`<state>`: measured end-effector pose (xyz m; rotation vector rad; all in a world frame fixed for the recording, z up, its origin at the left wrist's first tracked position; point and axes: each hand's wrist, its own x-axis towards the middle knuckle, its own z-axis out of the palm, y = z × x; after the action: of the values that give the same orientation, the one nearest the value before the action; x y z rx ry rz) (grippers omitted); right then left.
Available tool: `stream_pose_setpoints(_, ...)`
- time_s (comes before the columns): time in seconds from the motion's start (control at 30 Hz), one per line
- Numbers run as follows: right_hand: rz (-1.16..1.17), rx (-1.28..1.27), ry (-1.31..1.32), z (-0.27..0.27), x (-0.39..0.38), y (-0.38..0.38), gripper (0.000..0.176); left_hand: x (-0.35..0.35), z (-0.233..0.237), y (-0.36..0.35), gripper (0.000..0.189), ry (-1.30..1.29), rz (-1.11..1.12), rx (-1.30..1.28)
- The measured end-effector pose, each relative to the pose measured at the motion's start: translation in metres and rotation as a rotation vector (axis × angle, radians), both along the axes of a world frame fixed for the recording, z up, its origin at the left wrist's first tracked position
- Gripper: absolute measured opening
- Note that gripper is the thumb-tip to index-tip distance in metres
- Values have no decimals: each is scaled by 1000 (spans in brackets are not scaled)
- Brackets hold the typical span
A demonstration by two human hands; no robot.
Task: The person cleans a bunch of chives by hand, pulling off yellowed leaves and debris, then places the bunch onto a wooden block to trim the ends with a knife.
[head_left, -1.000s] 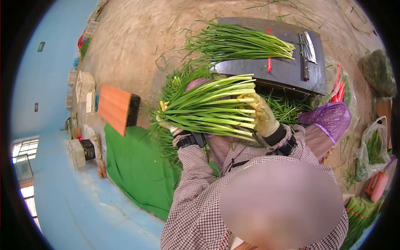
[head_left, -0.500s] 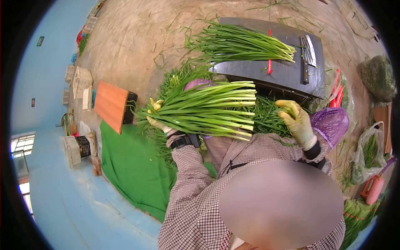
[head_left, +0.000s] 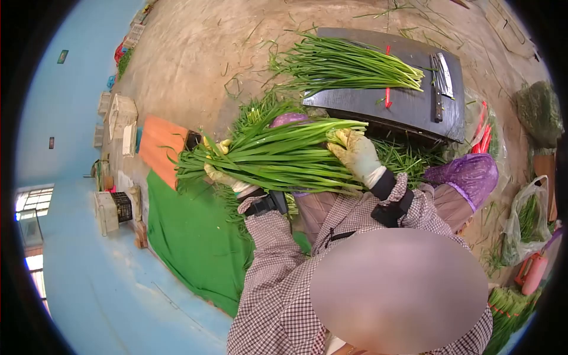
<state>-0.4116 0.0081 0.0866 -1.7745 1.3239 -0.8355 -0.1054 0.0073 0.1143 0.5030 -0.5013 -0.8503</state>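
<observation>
A loose bunch of garlic chives [head_left: 278, 155] lies across in front of my body, leaves to the left and pale stem ends to the right. My left hand [head_left: 223, 178], in a yellowed glove, is closed around the leafy part, its fingertips showing above the bunch. At the stem ends, my gloved right hand [head_left: 356, 155] presses with bent fingers over the stalks, hiding some of them. Beyond, a second bunch of chives [head_left: 361, 64] rests on a dark board [head_left: 417, 112], lying over a red strip [head_left: 388, 97]. Right of that bunch is a black-handled knife [head_left: 438, 103].
Loose green trimmings [head_left: 408, 158] lie between my knees and the board. A green cloth [head_left: 189, 236] and an orange board [head_left: 160, 147] are on the left. To the right are red strips [head_left: 483, 139] and a plastic bag [head_left: 526, 222] holding greens.
My right hand has moved left from above my knee onto the stem ends, and its fingers have closed there. The bunch has tipped and shifted slightly left in my left hand.
</observation>
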Motion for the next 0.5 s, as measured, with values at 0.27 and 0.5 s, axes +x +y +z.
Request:
stream_pose_setpoints(0.27,234,445,-1203,96,-64,12,24,11,-10,3,53,148,-120,-28)
stream_pose_setpoints(0.5,21,217,-400,20,-54,25,26,6,-9,2,53,124,-186,-54)
